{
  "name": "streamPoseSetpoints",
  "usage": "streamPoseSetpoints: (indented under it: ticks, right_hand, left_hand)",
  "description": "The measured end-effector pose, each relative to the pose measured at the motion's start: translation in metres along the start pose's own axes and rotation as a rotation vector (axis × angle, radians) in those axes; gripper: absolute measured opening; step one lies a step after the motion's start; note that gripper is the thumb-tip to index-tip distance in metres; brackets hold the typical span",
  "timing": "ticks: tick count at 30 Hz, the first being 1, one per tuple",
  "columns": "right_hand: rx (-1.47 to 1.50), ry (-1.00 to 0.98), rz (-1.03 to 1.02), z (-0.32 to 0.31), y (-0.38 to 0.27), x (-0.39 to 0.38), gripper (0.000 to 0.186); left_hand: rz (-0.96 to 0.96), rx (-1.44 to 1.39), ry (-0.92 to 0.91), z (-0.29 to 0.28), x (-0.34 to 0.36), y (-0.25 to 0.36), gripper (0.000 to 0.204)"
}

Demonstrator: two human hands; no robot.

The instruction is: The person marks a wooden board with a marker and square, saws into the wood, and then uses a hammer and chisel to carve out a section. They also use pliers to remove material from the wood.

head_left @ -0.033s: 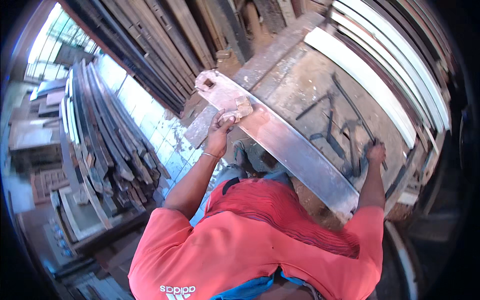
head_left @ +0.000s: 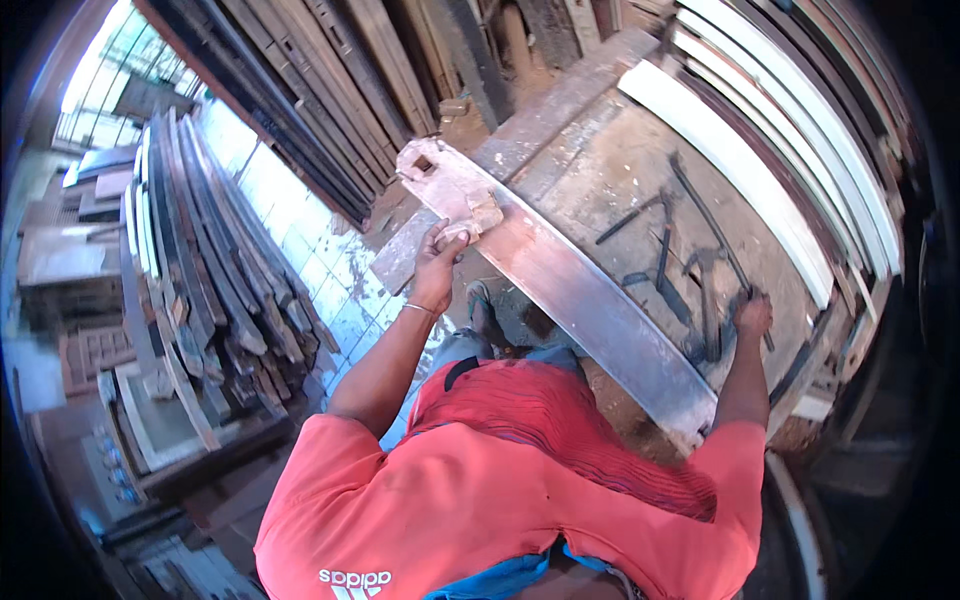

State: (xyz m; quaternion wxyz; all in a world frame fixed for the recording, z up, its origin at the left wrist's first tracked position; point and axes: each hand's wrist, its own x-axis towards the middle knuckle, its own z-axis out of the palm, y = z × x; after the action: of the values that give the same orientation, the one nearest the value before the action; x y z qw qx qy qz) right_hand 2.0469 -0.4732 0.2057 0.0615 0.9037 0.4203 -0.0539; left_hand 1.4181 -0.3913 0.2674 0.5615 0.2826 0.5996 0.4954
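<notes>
A long plank [head_left: 575,275] lies diagonally before me, with a square hole near its far left end. My left hand [head_left: 437,268] is closed on a small, rough piece of wood [head_left: 480,215], held over the plank's left part with the thumb on top. Off to the right, my right hand [head_left: 753,314] is wrapped round a long dark metal bar [head_left: 712,215] above the workbench [head_left: 590,170]. Close to that hand, a hammer [head_left: 707,270] rests on the bench. Left of the hammer is a dark tool with spread arms [head_left: 664,235], its kind unclear.
White-edged boards [head_left: 730,170] line the bench's right side. Tall dark timbers [head_left: 310,100] lean at the back left. A large stack of long boards [head_left: 205,270] fills the left, beside a tiled floor [head_left: 325,275]. My sandalled foot [head_left: 482,308] shows below the plank.
The whole view has shifted slightly. Both hands keep their holds, with the left still on the wood piece and the right still on the bar.
</notes>
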Motion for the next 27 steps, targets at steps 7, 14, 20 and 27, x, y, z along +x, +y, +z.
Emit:
streamPoseSetpoints:
  ticks: [7, 14, 20, 27]
  right_hand:
    - [0.187, 0.135, -0.195, -0.026, 0.013, -0.026, 0.051]
    - [0.398, 0.244, -0.118, -0.072, -0.047, -0.135, 0.052]
    - [0.739, 0.031, -0.234, -0.084, -0.137, -0.245, 0.041]
    - [0.635, 0.120, -0.470, -0.135, -0.245, -0.297, 0.031]
  left_hand:
    - [-0.008, -0.227, 0.092, -0.032, 0.058, 0.000, 0.066]
    - [0.007, -0.227, 0.180, -0.051, 0.105, -0.010, 0.070]
    - [0.323, 0.188, 0.066, -0.067, 0.103, -0.017, 0.058]
    - [0.347, 0.268, 0.106, -0.072, 0.103, -0.022, 0.054]
